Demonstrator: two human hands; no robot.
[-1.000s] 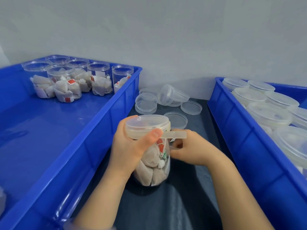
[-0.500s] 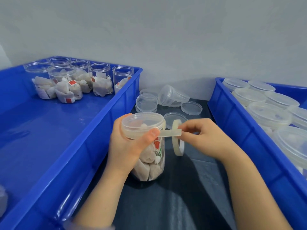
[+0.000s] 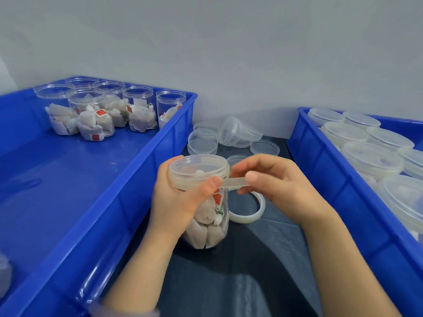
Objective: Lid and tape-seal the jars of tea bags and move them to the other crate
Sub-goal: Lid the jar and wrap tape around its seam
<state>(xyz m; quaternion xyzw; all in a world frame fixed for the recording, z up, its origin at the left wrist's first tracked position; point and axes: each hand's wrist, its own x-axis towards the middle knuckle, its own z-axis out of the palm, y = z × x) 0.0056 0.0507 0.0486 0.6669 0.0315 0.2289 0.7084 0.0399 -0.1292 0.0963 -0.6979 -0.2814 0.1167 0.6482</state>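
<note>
Lidded jar [image 3: 220, 213] w/ tea bags [image 3: 201, 234]

The jar of tea bags [image 3: 206, 225] stands on the table [image 3: 240, 282] in the gap between the two crates, its lid [image 3: 199, 170] on top. My left hand [image 3: 178, 197] grips it from the left. My right hand [image 3: 281, 186], to its right, pinches the tape strip [image 3: 233, 181] that runs across to the lid's side. The tape roll [image 3: 249, 216] is below that hand, just beside the jar (resting or hanging, I cannot tell). Behind the jar, loose lids [image 3: 202, 140] lie on the table near the wall [image 3: 229, 53]. Open jars [image 3: 91, 115] cluster in the far corner of the left crate [image 3: 137, 170]. Lidded jars [image 3: 370, 156] fill the right crate [image 3: 320, 168].
</note>
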